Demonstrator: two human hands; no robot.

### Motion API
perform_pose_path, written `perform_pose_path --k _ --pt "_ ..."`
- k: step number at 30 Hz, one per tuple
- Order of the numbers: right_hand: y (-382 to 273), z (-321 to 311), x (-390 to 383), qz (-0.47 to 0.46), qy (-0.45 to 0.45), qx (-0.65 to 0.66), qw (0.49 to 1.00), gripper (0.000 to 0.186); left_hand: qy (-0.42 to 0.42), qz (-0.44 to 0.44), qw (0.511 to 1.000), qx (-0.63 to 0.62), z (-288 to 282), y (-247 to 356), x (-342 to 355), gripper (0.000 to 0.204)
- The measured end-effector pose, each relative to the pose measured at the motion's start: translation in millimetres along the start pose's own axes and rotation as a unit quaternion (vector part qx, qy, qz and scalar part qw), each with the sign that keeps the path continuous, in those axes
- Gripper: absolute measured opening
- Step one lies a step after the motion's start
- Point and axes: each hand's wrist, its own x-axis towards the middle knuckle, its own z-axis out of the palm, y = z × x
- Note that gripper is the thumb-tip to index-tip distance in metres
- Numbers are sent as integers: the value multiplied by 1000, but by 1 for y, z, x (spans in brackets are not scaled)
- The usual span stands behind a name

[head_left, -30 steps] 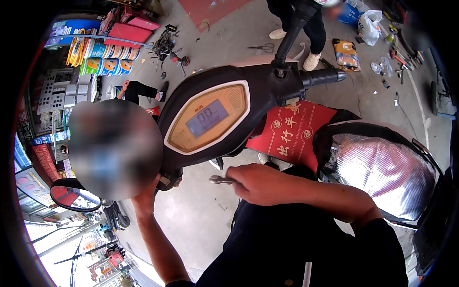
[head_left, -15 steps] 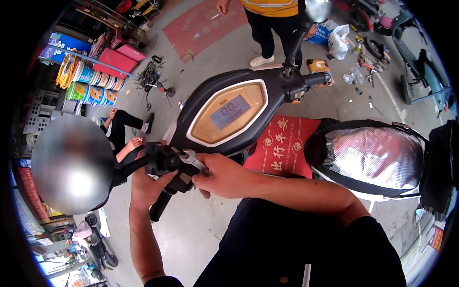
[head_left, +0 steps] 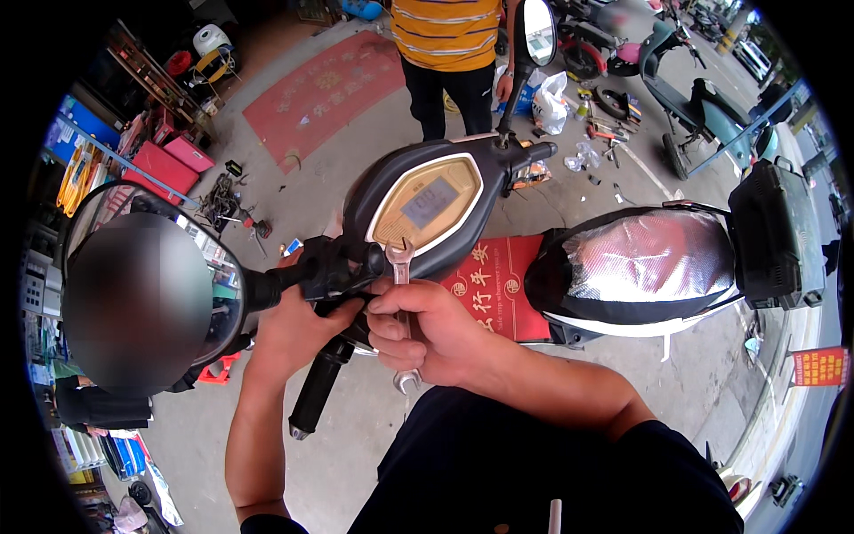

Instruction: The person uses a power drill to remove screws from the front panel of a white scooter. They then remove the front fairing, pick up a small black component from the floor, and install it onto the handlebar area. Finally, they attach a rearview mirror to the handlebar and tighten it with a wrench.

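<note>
My right hand (head_left: 431, 327) is closed around a silver double open-ended wrench (head_left: 402, 270), held nearly upright. One jaw sticks out above my fingers in front of the dashboard, and the other shows below my fist. My left hand (head_left: 298, 322) wraps round the black mirror mount (head_left: 331, 267) on the scooter's left handlebar, its thumb toward my right hand. Some of its fingers are hidden behind the mount. From there the round-edged mirror (head_left: 227, 283) extends left, and the black handlebar grip (head_left: 320, 384) points down toward me.
The scooter's gold dashboard (head_left: 427, 205) is just beyond my hands; its red floor mat (head_left: 503, 289) and silver-covered seat (head_left: 649, 258) stretch right. A person in a striped yellow shirt (head_left: 445, 36) stands ahead. Tools (head_left: 609, 133) and a parked scooter (head_left: 703, 111) are at far right.
The wrench has gone from lying beside the mirror mount to upright, its jaw apart from the mount. My left hand stays on the mount. The view has shifted, and the standing person's hand is lower.
</note>
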Motion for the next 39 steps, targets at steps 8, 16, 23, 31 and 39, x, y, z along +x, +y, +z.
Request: perform_pose_path --k 8,16,23,31,39 --pt "-7 15 8 46 -16 20 999 23 155 65 965 200 21 -17 -13 45" --pt "-58 6 -15 -88 113 -35 989 20 189 142 924 302 15 -7 -28 25" --pt "-51 -41 -58 16 77 -195 978 33 192 164 919 303 23 0 -26 15" --pt "-30 -28 -25 222 -43 -203 953 26 239 223 847 419 26 -14 -33 15" --pt "6 -14 -19 141 -4 -139 980 22 249 228 845 415 25 -19 -32 18"
